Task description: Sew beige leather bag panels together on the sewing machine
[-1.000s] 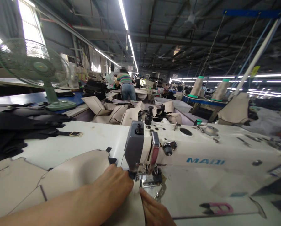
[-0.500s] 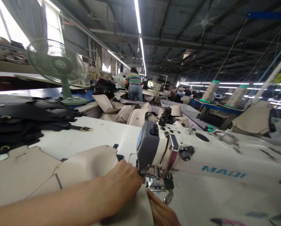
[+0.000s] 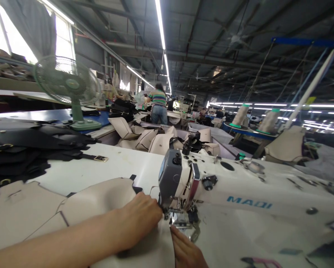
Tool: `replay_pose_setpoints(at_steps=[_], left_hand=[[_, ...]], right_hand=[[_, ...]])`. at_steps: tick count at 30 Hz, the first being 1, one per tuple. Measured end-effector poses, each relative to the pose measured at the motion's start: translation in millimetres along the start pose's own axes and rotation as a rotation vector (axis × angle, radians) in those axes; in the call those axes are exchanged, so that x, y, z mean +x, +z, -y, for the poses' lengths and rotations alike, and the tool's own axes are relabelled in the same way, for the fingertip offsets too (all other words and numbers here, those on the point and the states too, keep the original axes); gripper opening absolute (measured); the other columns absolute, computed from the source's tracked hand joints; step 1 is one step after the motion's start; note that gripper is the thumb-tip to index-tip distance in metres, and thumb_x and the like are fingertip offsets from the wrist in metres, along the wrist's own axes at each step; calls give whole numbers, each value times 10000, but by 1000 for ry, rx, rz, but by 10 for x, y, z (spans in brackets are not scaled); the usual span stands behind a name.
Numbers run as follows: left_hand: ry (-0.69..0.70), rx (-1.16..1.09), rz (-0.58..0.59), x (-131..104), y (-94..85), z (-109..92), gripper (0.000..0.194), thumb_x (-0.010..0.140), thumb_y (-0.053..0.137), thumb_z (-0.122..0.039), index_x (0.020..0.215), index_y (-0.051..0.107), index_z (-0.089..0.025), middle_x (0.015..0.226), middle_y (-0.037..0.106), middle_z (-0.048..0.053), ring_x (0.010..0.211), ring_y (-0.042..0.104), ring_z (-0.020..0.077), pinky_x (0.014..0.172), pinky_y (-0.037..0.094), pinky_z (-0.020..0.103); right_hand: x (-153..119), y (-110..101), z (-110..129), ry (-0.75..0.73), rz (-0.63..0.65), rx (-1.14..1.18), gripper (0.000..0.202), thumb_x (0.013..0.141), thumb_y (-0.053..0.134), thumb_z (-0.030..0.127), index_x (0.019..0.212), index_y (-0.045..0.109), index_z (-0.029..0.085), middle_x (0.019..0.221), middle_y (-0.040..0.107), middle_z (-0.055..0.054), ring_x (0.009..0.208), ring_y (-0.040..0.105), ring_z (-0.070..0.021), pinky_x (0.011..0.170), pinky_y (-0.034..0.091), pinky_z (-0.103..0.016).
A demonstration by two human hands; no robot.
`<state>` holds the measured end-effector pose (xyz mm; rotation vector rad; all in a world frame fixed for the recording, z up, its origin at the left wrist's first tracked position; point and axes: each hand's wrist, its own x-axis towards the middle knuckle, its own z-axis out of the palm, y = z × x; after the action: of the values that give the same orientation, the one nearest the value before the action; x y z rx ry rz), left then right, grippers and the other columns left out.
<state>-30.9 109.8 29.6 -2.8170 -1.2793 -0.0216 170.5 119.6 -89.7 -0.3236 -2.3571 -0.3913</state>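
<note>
A white sewing machine (image 3: 251,190) with a dark grey head stands right of centre. Beige leather-like material (image 3: 100,197) with dark edges spreads over the left of the table and runs under my left arm to the needle area. My left hand (image 3: 147,216) is bent over the material just left of the presser foot, its fingertips hidden behind the hand and the machine head. At the front edge of the foot, my right hand (image 3: 186,247) has its fingers pressed together along the dark edge of the material; their grip is partly hidden.
Black leather-like pieces with buckles (image 3: 30,145) are piled at the left, before a green fan (image 3: 72,85). Behind the machine lie more beige pieces (image 3: 158,143). Thread cones (image 3: 239,116) stand at the right. A person (image 3: 159,104) stands farther back.
The machine, thread cones and both hands appear slightly farther left, and the background sits a little lower. Both hands keep nearly the same place beside the presser foot.
</note>
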Motion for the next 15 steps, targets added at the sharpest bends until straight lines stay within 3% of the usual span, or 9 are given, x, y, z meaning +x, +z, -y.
replay_pose_setpoints(at_steps=[2, 4, 7, 11, 15], left_hand=[[-13, -17, 38, -43, -26, 20, 202, 836, 514, -84, 828, 700, -162, 720, 669, 83, 646, 643, 226, 637, 506, 325], [-47, -87, 39, -118, -83, 39, 187, 847, 543, -129, 919, 704, -191, 828, 671, 85, 774, 649, 231, 741, 515, 349], [-95, -205, -8, -248, -186, 59, 160, 807, 630, -200, 947, 704, -224, 1003, 629, 93, 967, 597, 249, 879, 474, 387], [-135, -373, -142, -371, -290, 7, 178, 809, 635, -225, 967, 702, -270, 947, 642, 34, 889, 603, 206, 804, 477, 307], [-191, -547, -397, -402, -381, -168, 93, 856, 617, -257, 903, 697, -270, 801, 626, -15, 746, 587, 145, 680, 445, 233]], right_hand=[[47, -53, 37, 30, 20, 24, 333, 933, 384, 70, 1187, 598, 102, 1021, 697, -110, 1013, 646, -168, 988, 459, -239], [116, -191, 73, 82, 42, 94, 339, 905, 391, 66, 1175, 594, 106, 1042, 691, -110, 1008, 646, -178, 962, 481, -256], [225, -517, 94, 316, 144, 236, 397, 817, 393, 32, 1106, 626, 172, 1031, 693, -55, 961, 651, -171, 879, 512, -244], [280, -862, 73, 683, 267, 331, 351, 752, 377, 36, 859, 649, 232, 831, 681, 16, 788, 652, -143, 718, 502, -203], [189, -899, 130, 696, 338, 375, 339, 715, 387, 34, 869, 627, 217, 787, 669, 24, 732, 652, -128, 687, 489, -165]])
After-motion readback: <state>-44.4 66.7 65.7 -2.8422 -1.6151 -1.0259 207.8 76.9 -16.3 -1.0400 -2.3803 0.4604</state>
